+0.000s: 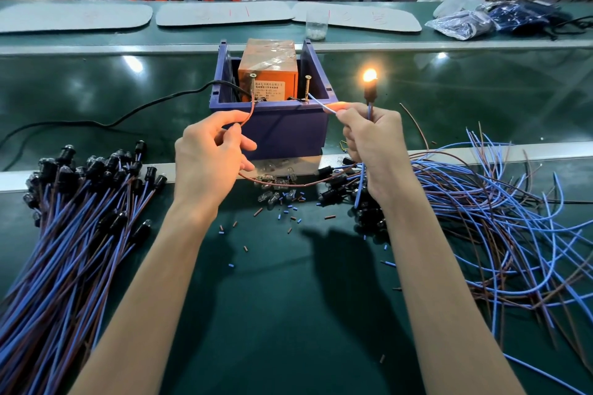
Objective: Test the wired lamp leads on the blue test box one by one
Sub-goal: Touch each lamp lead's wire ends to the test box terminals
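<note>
The left hand (211, 151) pinches a brown wire (249, 112) between thumb and forefinger, with the other fingers loosely curled. From the pinch the wire rises to the left screw (252, 82) and appears to touch it. Below the hand it sags across the table (288, 298) toward the right hand (373, 144).

The right hand is closed around a blue wire (322, 105), whose free end reaches out to the right screw (308, 86). Above this fist a lamp (369, 88) stands upright, its bulb glowing orange.

Both screws stand at the front edge of the blue box (282, 131), which sits just beyond the hands and holds an orange transformer (266, 58). A black cable (160, 99) runs from the box to the left.

Clear loose bulbs (276, 194) and short insulation bits (290, 221) lie on the table in front of the box. A straight bundle (80, 218) of leads with black sockets lies on the left, and a tangled pile (481, 202) of leads on the right.

Farther back are white mats (221, 14), a plastic cup (316, 24) and bags (462, 24).
</note>
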